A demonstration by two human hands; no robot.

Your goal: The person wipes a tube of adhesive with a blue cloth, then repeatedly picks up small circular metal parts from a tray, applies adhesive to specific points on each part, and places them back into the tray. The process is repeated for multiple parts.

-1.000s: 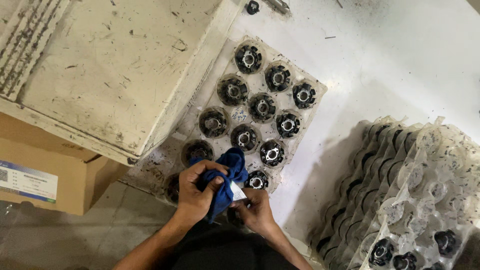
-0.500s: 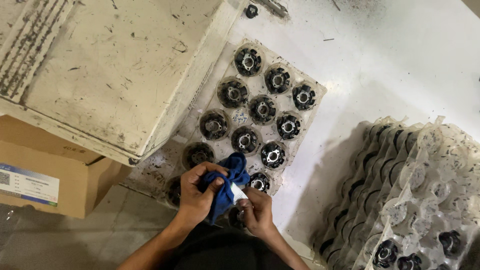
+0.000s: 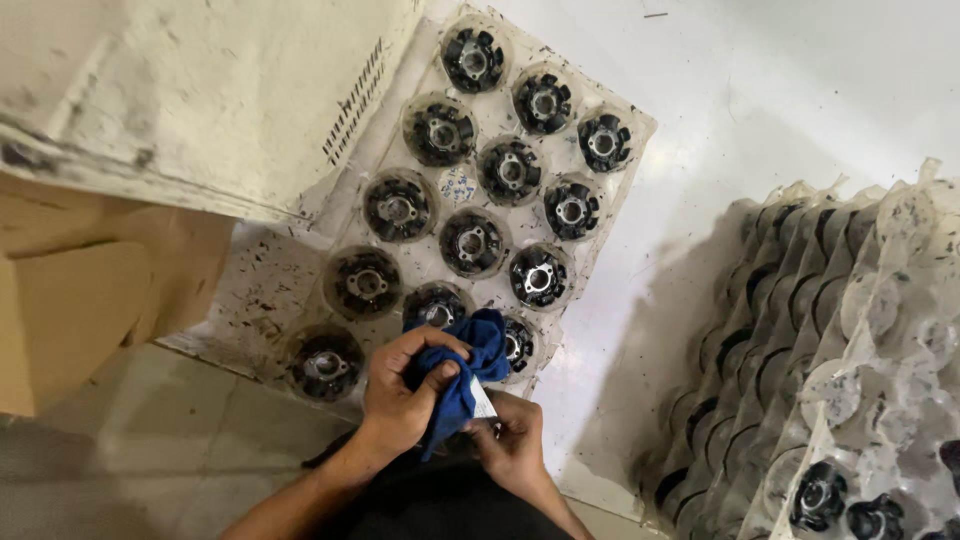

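Sitting at far left, a brown cardboard box (image 3: pixel 90 290) under a grimy white slab (image 3: pixel 190 90); lying beside it, a clear blister tray (image 3: pixel 620 170) holding round black metal parts (image 3: pixel 472 243); at the tray's near edge, left hand (image 3: pixel 400 395) clenching a blue cloth (image 3: pixel 465 370), right hand (image 3: pixel 515 445) pinching something hidden beneath it; leaning at far right, stacked trays (image 3: pixel 830 330)

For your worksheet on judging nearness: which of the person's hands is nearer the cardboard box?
Left. The left hand, gripping the blue cloth, lies closer to the cardboard box; the right hand sits farther away, beyond it.
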